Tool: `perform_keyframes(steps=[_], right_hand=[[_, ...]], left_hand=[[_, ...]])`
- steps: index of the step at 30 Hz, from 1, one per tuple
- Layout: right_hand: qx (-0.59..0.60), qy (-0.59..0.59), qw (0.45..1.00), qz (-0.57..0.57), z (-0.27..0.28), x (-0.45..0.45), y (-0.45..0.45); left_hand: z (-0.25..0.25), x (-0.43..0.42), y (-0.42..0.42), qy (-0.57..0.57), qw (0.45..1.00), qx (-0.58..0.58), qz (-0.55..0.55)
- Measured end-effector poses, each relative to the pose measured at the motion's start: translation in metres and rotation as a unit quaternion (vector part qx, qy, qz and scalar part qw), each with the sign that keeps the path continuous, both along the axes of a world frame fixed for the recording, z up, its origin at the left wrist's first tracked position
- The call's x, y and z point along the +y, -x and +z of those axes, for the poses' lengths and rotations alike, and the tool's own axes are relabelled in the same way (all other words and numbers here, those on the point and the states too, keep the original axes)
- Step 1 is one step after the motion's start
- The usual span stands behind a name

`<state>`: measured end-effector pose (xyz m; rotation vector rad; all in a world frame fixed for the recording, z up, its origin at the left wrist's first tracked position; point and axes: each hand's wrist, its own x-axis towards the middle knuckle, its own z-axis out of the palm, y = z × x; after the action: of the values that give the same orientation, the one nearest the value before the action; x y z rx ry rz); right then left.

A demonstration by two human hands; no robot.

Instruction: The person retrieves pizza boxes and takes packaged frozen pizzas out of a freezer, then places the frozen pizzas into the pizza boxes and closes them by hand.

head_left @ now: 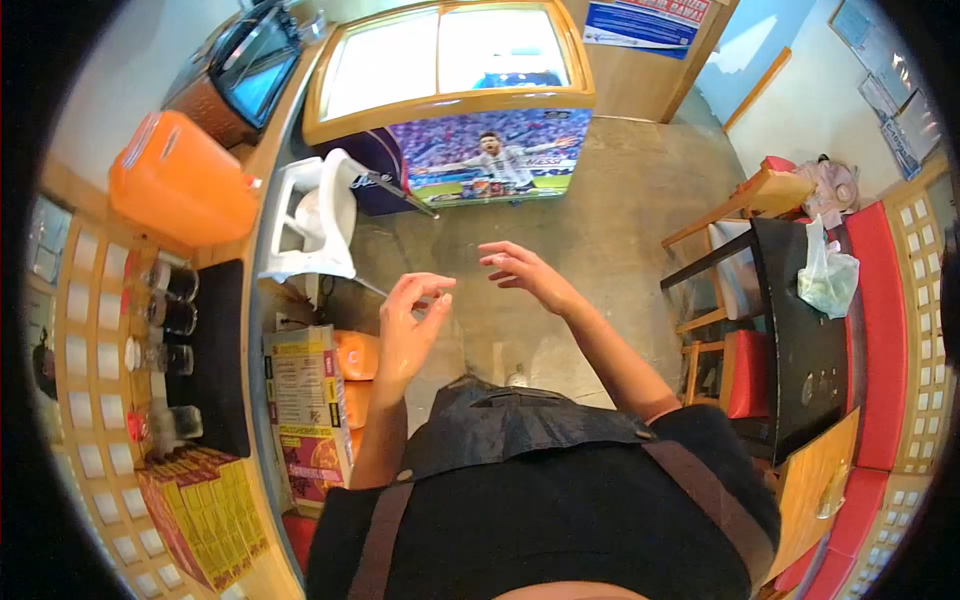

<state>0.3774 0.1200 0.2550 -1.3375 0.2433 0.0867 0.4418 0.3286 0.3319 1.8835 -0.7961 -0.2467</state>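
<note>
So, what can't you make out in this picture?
All in the head view:
- Palms of your left hand and right hand: mostly turned away from the camera.
- Most of the freezer's inside: washed out by glare on top.
- What's in the plastic bag: hidden by cloudy plastic.
- Fine print on the cardboard box: too small.
- Your feet: mostly hidden below your apron.

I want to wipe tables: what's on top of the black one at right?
A plastic bag rests on the black table near the red bench; small pale marks are unclear. The bag hides the tabletop beneath it; its contents can't be told.
</note>
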Motion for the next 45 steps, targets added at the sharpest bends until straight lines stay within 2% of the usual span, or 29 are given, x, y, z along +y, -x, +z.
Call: perform_keyframes(steps=[5,12,15,17,19,23,26,30,33,34,36,41,45], right_hand=[[0.025,0.005,0.994,-0.107,-0.02,-0.103,-0.017],[0.085,-0.033,0.972,-0.215,-0.095,-0.254,-0.061],[0.103,-0.049,0.95,-0.291,-0.108,-0.33,-0.084],[0.115,-0.061,0.931,-0.34,-0.11,-0.366,-0.091],[0.125,-0.065,0.913,-0.382,-0.109,-0.396,-0.097],[0.123,-0.076,0.889,-0.435,-0.11,-0.448,-0.116],[0.153,-0.097,0.879,-0.442,-0.127,-0.481,-0.14],[0.165,-0.076,0.897,-0.404,-0.131,-0.547,-0.208],[0.163,-0.063,0.917,-0.359,-0.118,-0.578,-0.263],[0.157,-0.046,0.927,-0.337,-0.121,-0.592,-0.279],[0.153,-0.005,0.942,-0.299,-0.128,-0.613,-0.309],[0.077,0.059,0.955,-0.279,-0.111,-0.649,-0.382],[0.032,0.148,0.946,-0.286,-0.123,-0.651,-0.406]], left_hand=[[-0.042,-0.114,-0.056,-0.055,0.992,0.047,-0.101],[-0.089,-0.315,-0.176,-0.066,0.969,0.041,-0.234],[-0.12,-0.417,-0.241,-0.049,0.971,-0.047,-0.229],[-0.121,-0.486,-0.276,-0.042,0.969,-0.035,-0.24],[-0.146,-0.558,-0.316,-0.029,0.968,-0.095,-0.232],[-0.196,-0.679,-0.392,-0.056,0.965,-0.184,-0.179],[-0.229,-0.739,-0.431,-0.062,0.97,-0.197,-0.127],[-0.254,-0.795,-0.457,-0.054,0.985,-0.159,-0.042],[-0.251,-0.81,-0.458,-0.158,0.958,-0.238,0.0],[-0.256,-0.814,-0.46,-0.178,0.938,-0.298,0.005],[-0.258,-0.818,-0.456,-0.18,0.934,-0.309,0.012],[-0.238,-0.806,-0.477,-0.197,0.918,-0.343,-0.033],[-0.24,-0.756,-0.509,-0.207,0.922,-0.328,-0.004]])
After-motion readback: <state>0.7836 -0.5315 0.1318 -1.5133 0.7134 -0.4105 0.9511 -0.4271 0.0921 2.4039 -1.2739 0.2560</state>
